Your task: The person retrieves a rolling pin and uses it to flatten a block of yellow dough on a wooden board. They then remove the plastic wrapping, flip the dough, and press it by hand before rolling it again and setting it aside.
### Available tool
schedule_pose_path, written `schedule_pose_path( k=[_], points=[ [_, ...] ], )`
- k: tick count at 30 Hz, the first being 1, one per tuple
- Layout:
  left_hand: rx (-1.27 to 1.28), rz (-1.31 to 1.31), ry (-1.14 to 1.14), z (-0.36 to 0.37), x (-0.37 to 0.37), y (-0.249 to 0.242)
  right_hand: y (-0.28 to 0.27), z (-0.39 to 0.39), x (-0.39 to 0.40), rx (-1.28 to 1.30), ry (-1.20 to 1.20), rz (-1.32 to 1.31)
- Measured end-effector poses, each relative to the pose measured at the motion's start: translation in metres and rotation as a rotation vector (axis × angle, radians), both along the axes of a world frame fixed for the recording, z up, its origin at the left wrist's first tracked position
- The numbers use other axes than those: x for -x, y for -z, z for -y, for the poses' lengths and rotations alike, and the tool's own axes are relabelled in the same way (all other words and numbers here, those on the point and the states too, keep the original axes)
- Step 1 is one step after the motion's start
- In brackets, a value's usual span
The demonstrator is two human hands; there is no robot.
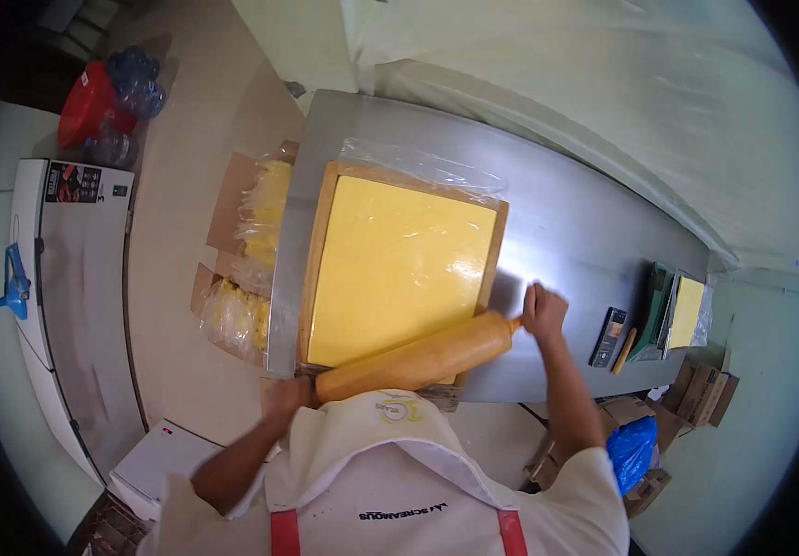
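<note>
A wooden rolling pin (418, 357) lies slantwise over the near end of a flat yellow slab (399, 264), its right end farther from me. The slab fills a wooden frame (321, 259) under clear plastic film (423, 167), which sticks out past the far edge. My left hand (286, 398) is closed at the pin's left end, partly hidden by my clothing. My right hand (544, 310) is wrapped round the right handle, beyond the frame's right side.
The frame sits on a metal table (566, 232). On its right are a black object (609, 336), a wooden-handled tool (623, 352) and stacked sheets (687, 313). Open boxes of yellow bagged pieces (237, 315) stand at the left. A white freezer (89, 306) is farther left.
</note>
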State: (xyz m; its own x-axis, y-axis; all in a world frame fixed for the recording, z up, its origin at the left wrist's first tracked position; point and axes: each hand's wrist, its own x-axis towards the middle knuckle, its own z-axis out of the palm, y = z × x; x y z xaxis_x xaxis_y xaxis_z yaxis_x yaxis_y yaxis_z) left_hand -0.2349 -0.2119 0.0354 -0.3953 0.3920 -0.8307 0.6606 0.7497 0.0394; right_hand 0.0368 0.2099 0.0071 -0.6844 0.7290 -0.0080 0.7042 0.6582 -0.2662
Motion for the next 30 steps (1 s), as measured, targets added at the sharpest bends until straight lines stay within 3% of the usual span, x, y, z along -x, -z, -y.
schedule_pose_path(
  k=[1,4,5,7,11,13,18,22,24,27,29,30],
  points=[
    [-0.165,0.055,-0.096,0.022,-0.013,0.013,-0.009,-0.019,0.037,-0.011,-0.104,-0.018],
    [-0.139,0.022,-0.517,0.039,-0.04,0.035,-0.008,-0.058,0.134,-0.015,-0.343,0.042],
    [-0.142,0.054,-0.606,0.036,-0.042,0.033,-0.014,-0.06,0.178,-0.022,-0.418,-0.135],
    [-0.131,0.101,-0.794,0.033,-0.045,0.017,-0.005,-0.067,0.245,0.045,-0.554,0.01],
    [-0.292,-0.014,-1.037,0.034,-0.047,0.022,-0.002,-0.052,0.361,0.069,-0.761,-0.065],
    [-0.314,-0.04,-1.049,0.036,-0.044,0.03,-0.005,-0.05,0.373,0.066,-0.744,-0.06],
    [-0.284,-0.136,-0.946,0.021,-0.035,0.007,-0.015,-0.048,0.309,-0.007,-0.572,0.008],
    [-0.387,-0.239,-0.535,0.031,-0.016,-0.002,-0.008,-0.038,0.151,0.055,-0.257,0.17],
    [-0.614,-0.53,-0.222,0.032,0.001,0.016,-0.001,-0.014,0.057,0.117,-0.089,0.219],
    [-0.726,-0.365,-0.081,-0.003,0.052,0.0,-0.022,0.055,-0.018,0.256,0.29,0.214],
    [-0.802,-0.311,0.053,-0.027,0.078,-0.006,-0.016,0.084,-0.042,0.301,0.434,0.189],
    [-0.717,-0.26,0.059,-0.037,0.088,-0.007,-0.017,0.082,-0.037,0.313,0.458,0.172]
  ],
)
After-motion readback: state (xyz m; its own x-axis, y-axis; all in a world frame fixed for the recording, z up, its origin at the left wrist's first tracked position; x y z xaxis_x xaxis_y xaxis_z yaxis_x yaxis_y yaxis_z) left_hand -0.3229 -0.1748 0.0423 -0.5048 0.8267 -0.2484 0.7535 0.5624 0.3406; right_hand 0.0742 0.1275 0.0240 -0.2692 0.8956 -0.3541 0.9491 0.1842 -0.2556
